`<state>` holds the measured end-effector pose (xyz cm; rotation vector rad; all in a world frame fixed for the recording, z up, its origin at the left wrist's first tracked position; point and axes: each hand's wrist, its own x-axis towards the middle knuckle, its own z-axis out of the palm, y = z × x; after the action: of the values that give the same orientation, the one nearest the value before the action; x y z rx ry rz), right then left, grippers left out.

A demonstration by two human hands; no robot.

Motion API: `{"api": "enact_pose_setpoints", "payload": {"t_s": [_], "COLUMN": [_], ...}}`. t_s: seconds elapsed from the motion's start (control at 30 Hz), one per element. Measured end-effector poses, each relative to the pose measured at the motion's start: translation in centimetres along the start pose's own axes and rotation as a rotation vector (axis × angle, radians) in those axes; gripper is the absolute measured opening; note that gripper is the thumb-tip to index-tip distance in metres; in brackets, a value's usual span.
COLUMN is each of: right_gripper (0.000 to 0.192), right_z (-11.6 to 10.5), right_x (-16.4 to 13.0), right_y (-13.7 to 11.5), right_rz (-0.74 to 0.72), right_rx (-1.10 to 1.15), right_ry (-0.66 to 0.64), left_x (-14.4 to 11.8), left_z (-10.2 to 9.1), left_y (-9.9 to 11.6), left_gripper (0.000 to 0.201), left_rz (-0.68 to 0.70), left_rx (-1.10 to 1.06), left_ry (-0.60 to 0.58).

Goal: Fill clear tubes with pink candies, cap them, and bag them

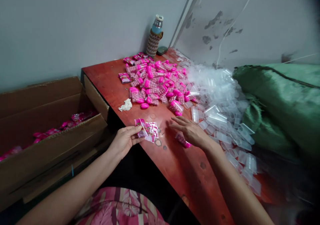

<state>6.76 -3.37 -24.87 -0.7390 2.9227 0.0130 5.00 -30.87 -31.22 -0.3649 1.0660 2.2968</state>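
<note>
Between the thumb and fingers of my left hand (127, 139) is a pink printed label (141, 127), held over the table's front edge. Just behind it lies a small stack of similar pink and white labels (152, 131). My right hand (190, 130) hovers palm down with its fingers stretched out, gripping nothing. Partly beneath it, a small clear bottle of pink beads with a pink cap (182, 140) lies on the red table (175, 165). Farther back is a heap of such bead-filled bottles (155, 82).
Clear plastic cups (220, 118) are piled on the right beside a green sack (280, 102). An open cardboard box (57, 135) with pink packs stands left of the table. A flask (154, 38) in a knitted sleeve stands at the back; crumpled white tissue (125, 105) lies left.
</note>
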Motion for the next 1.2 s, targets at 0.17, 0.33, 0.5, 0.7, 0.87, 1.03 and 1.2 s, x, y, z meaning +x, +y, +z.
{"api": "enact_pose_setpoints", "payload": {"t_s": [0.17,0.33,0.5,0.7,0.87,1.03,1.2], "right_gripper": [0.041,0.036,0.038,0.046,0.040,0.034,0.030], "right_z": [0.4,2.8,3.6,3.5,4.1,4.5,4.5], "right_x": [-3.3,-3.9,-5.9,-5.5,-2.5,-1.1,0.6], "right_y": [-1.5,-3.4,-3.7,-6.1,-7.9,-11.1,-16.2], "right_rz": [0.243,0.233,0.282,1.074,1.059,0.863,0.704], "right_rx": [0.065,0.090,0.262,0.298,0.313,1.050,1.478], "right_ry": [0.078,0.064,0.360,0.371,0.205,0.471,0.520], "left_x": [-0.1,-0.1,0.0,0.1,0.3,0.4,0.3], "left_z": [1.0,1.9,1.9,2.3,2.4,2.4,2.7], "left_y": [-1.1,-1.6,-1.1,-1.3,-1.1,-1.5,-2.1], "left_gripper": [0.007,0.007,0.004,0.007,0.001,0.005,0.007], "left_rz": [-0.041,-0.016,0.047,0.085,0.084,-0.030,-0.031], "left_rx": [-0.021,-0.061,-0.141,-0.232,-0.289,-0.414,-0.487], "left_ry": [0.026,0.012,0.041,0.111,0.126,0.170,0.119]}}
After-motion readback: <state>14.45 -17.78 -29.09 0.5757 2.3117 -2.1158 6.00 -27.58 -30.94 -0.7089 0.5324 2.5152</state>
